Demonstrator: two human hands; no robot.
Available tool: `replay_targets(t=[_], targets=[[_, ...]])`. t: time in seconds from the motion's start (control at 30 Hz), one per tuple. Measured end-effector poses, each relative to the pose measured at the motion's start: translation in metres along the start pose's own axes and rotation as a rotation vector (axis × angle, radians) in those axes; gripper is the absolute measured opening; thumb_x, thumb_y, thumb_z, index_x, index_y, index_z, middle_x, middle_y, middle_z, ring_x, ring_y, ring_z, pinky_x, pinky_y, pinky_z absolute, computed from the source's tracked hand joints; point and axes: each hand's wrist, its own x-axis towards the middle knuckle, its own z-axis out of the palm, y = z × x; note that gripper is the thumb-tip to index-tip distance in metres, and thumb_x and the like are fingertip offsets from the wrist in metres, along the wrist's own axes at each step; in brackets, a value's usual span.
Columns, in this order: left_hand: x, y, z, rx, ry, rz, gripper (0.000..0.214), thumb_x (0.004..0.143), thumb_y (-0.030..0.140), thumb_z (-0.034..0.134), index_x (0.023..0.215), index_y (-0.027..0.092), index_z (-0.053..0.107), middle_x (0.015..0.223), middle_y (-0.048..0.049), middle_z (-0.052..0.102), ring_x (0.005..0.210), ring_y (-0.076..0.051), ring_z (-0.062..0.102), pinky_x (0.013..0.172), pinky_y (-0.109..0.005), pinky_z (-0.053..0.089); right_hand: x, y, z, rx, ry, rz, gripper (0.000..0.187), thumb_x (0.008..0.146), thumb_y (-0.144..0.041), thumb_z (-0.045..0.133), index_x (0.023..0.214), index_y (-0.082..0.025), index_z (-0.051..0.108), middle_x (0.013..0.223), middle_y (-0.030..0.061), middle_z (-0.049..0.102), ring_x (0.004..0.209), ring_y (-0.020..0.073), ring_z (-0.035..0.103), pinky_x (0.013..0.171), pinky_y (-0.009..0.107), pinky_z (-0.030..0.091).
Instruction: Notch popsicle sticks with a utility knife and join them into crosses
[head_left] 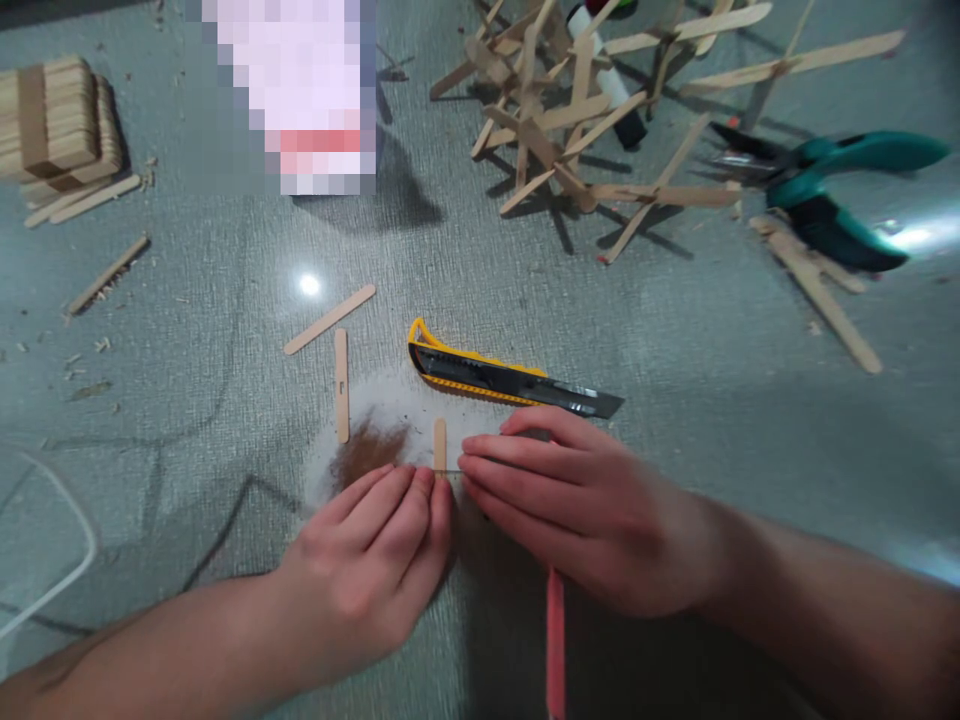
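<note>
My left hand is closed, its fingertips pinching the lower part of a short wooden craft stick that stands out upward from them. Beside it on the right, my right hand has its fingers pressed together and pointing left. A thin dark edge runs between its fingertips and the stick; what it belongs to is hidden. From beneath my right hand, a narrow pink-red strip extends downward. Just above lies a yellow and black utility knife with its blade out. A notched craft stick and a plain craft stick lie to the left.
Joined craft sticks pile at the back, with a white and black tube among them. Green-handled pliers lie right. Bundled sticks sit back left, near a blurred-out object. A white cable curves at left.
</note>
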Motion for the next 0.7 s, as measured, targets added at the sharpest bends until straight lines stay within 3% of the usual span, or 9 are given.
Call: replay_targets(t=[0.3,0.57,0.7], targets=[[-0.004,0.008,0.004,0.045,-0.044,-0.008,0.033,0.096,0.009,0.050,0.123,-0.001,0.066,0.120,-0.0198,0.072,0.112,-0.031,0.069,0.090,-0.044,0.065,0.001,-0.001,-0.001,0.004,0.003,-0.004,0.034,0.101,-0.007,0.041,0.087,-0.013,0.072,0.089,0.0096,0.076,0.091,0.0217,0.070,0.084,0.042,0.059],[-0.003,0.011,0.003,0.049,-0.033,-0.020,0.028,0.096,0.012,0.050,0.114,0.001,0.069,0.115,-0.0190,0.072,0.109,-0.032,0.069,0.084,-0.046,0.064,0.001,-0.004,-0.003,-0.008,0.022,0.010,0.032,0.101,-0.008,0.040,0.091,-0.009,0.071,0.094,0.0122,0.078,0.095,0.0237,0.072,0.085,0.042,0.059],[0.000,0.009,0.001,0.035,-0.004,-0.023,0.032,0.098,0.008,0.042,0.110,0.003,0.071,0.111,-0.0167,0.074,0.105,-0.030,0.071,0.080,-0.044,0.064,0.003,-0.012,-0.010,0.144,0.090,0.148,0.027,0.102,-0.011,0.041,0.106,-0.011,0.068,0.108,0.0136,0.076,0.112,0.0224,0.068,0.095,0.043,0.056]])
